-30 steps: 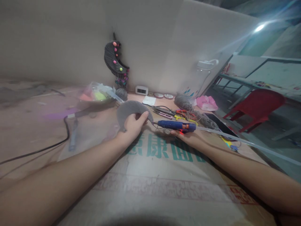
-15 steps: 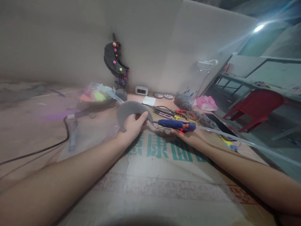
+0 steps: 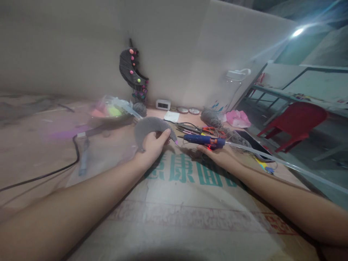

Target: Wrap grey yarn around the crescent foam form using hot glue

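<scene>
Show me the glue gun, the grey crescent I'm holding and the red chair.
Glue gun (image 3: 201, 140): head view, on its blue body.
Grey crescent (image 3: 150, 124): head view, on its broad upper curve.
Red chair (image 3: 303, 121): head view, on its backrest.

Shows a bare left arm (image 3: 95, 201) and a bare right arm (image 3: 272, 192), both long and smooth, getting thin at the wrists. Has a bare left hand (image 3: 153, 143) with a round-tipped thumb, plus a bare right hand (image 3: 215, 154), partly hidden.

White dark-screened device (image 3: 163, 104) at back; white-lidded clear bottle (image 3: 230, 90) farther right — pink bag (image 3: 238, 119) near it; red chair (image 3: 302, 121) beyond, far right.
</scene>
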Demonstrator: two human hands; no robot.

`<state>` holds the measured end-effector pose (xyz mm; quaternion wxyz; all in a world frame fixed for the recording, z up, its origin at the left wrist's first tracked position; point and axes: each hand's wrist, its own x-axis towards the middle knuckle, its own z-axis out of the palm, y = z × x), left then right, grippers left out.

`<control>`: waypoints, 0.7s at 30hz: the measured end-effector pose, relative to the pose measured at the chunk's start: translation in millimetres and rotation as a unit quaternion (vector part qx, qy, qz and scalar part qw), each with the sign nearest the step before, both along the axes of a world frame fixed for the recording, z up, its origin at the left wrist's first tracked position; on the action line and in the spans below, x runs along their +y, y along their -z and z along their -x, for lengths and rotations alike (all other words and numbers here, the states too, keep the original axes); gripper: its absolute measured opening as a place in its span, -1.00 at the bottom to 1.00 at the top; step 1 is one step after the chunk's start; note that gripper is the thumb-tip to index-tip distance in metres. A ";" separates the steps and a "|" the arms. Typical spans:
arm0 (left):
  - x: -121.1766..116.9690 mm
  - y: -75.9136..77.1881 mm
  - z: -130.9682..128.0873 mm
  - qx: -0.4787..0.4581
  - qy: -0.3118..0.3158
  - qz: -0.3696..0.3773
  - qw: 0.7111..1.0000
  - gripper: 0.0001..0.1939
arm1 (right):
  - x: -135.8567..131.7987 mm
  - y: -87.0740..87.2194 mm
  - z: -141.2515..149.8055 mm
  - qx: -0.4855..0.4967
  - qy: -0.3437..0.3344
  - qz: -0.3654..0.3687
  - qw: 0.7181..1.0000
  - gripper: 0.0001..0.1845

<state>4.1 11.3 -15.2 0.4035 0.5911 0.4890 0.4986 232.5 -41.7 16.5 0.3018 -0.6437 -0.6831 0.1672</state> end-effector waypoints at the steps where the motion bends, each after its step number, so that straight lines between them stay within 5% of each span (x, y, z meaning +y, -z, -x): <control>1: 0.3 0.5 -0.1 -0.010 0.003 0.003 1.000 -0.56 | 0.6 -0.7 -1.5 -0.008 0.013 0.000 1.000 -0.61; 8: -4.2 -7.9 -1.1 0.026 -0.018 0.009 0.999 -0.57 | 0.1 -27.8 -2.6 0.076 -0.058 -0.079 0.992 -0.53; 12: -6.8 -11.1 0.5 0.067 -0.013 -0.004 0.998 -0.54 | 13.3 -51.2 5.0 0.099 -0.041 -0.087 0.990 -0.58; 16: -5.9 -9.7 0.5 0.070 -0.016 -0.008 0.997 -0.56 | 58.2 -59.9 6.6 0.047 0.027 -0.095 0.994 -0.54; 21: -5.9 -10.6 -0.7 0.090 -0.027 -0.003 0.996 -0.57 | 132.2 -40.6 2.6 0.019 0.044 -0.033 0.998 -0.62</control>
